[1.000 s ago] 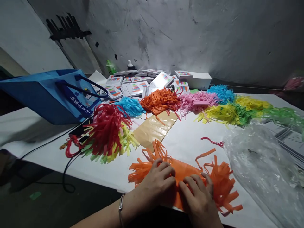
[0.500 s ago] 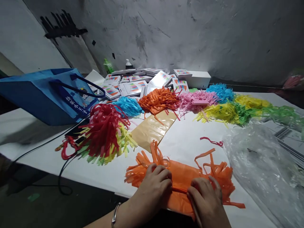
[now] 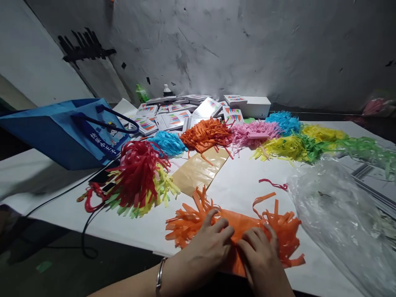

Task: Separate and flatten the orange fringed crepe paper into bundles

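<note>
A sheet of orange tissue paper (image 3: 237, 219) with fringed ends lies at the table's front edge, its strips fanned out on both sides. My left hand (image 3: 213, 241) presses on its left half, fingers curled onto the paper. Close beside it, my right hand (image 3: 258, 249) has its fingers bent over the right half, gripping the paper near the middle. Both fingertips are partly hidden, and the sheet's lower edge hangs in shadow below the hands. Beyond the sheet rests a tan envelope-like sheet (image 3: 198, 173). A short red strip (image 3: 274, 184) lies to the right.
Red (image 3: 137, 169), blue (image 3: 168, 143), orange (image 3: 207, 134), pink (image 3: 256, 133) and yellow tassel bundles (image 3: 286, 147) line the table. Flat printed packs (image 3: 175, 119) pile up by the wall. A blue bag (image 3: 62, 136) stands left; clear plastic (image 3: 337, 218) covers the right. A black cable (image 3: 62, 192) trails off the edge.
My two hands have come closer together at the middle of the orange paper, the left moving right. Less of the paper shows between them. The view has tilted slightly upward.
</note>
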Demonstrator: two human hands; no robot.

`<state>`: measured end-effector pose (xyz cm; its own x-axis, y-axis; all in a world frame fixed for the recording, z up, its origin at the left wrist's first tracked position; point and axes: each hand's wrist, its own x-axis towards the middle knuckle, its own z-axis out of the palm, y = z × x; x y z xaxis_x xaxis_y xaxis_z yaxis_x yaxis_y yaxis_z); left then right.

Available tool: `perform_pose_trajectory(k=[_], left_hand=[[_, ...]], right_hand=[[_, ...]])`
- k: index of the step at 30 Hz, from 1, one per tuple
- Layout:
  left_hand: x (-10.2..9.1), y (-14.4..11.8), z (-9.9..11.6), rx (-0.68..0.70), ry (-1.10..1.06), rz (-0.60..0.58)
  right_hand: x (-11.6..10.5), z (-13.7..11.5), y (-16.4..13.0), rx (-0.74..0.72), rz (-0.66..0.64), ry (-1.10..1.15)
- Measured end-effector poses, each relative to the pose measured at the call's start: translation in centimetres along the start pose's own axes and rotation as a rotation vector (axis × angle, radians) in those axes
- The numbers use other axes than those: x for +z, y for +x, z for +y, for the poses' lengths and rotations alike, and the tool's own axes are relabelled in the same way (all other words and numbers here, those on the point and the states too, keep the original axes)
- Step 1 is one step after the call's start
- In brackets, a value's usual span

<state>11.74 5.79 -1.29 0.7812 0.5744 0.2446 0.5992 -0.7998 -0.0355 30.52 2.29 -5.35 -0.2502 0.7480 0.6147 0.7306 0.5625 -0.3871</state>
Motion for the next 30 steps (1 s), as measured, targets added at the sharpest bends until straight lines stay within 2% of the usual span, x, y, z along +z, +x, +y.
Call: perform_pose_trajectory(k=[4,6,9,11,13,18,20,23,25,30], left_hand=[[0.5,0.7,-0.6,0.001,-0.014,0.049],[0.1,0.7,-0.6,-0.023,-0.032,0.092],[-0.6,0.0,0.1,0.013,-0.089,0.162],[-0.7,-0.5,0.9,0.081,-0.162,0.160],[-0.1,-1.0,1.4,0.101,-0.200,0.111],[1.6,-1.0,1.2,-0.109,-0.148,0.008],[1.6,-0.8,1.1,-0.153,-0.184,-0.017],[0.9,-0.5,1.2,-0.197,-0.226,-0.059],[0.6,-0.4,1.3,-0.224,-0.229,-0.088],[0.1,-0.3,1.4,-0.277,-0.230,-0.096]], right_hand=[[0.1,-0.3,0.3,-0.077,0.028,-0.081],[0.3,-0.3,0.6,-0.104,0.083,-0.120],[0.5,-0.3,1.1,-0.102,0.124,-0.094],[0.5,-0.2,1.3,-0.020,0.157,-0.042],[0.2,0.1,1.4,0.079,0.216,-0.018],[-0.9,1.7,1.0,0.164,0.381,-0.061],[-1.1,2.6,0.6,0.277,0.458,0.096],[-1.3,3.6,0.0,0.593,0.591,0.516],[-1.4,4.0,-0.2,0.752,0.692,0.682],[-2.3,4.2,-0.4,0.854,0.886,0.781]])
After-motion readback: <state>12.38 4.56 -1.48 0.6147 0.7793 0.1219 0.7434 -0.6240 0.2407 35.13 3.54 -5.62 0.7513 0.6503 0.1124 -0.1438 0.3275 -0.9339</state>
